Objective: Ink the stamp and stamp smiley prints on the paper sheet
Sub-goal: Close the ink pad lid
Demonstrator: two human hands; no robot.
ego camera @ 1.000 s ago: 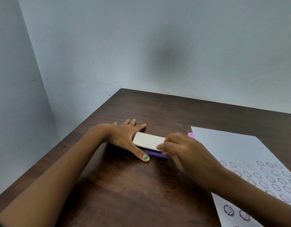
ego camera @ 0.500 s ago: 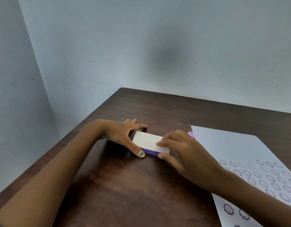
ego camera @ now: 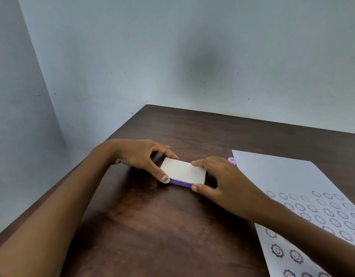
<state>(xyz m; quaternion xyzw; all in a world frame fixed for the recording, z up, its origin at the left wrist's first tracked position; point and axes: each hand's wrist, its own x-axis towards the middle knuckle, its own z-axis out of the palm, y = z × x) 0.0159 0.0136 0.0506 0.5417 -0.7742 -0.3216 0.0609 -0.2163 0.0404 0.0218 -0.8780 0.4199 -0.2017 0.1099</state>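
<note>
A flat ink pad (ego camera: 182, 172) with a white lid and a purple base lies on the dark wooden table (ego camera: 162, 226). My left hand (ego camera: 140, 156) grips its left end, thumb at the near corner and fingers over the far edge. My right hand (ego camera: 214, 176) grips its right end, thumb at the near corner and fingers on the lid. A small pink stamp (ego camera: 232, 160) stands just behind my right hand, at the paper's far-left corner. The white paper sheet (ego camera: 272, 176) lies to the right, with several purple smiley prints on its near half.
Pale walls meet in a corner at the left. The table's left edge (ego camera: 104, 144) runs diagonally close to my left arm. My right forearm crosses the near-left part of the paper.
My left hand has risen from lying flat beside the pad to arching over its left end. My right hand has slid to the pad's right end, so more of the white lid shows.
</note>
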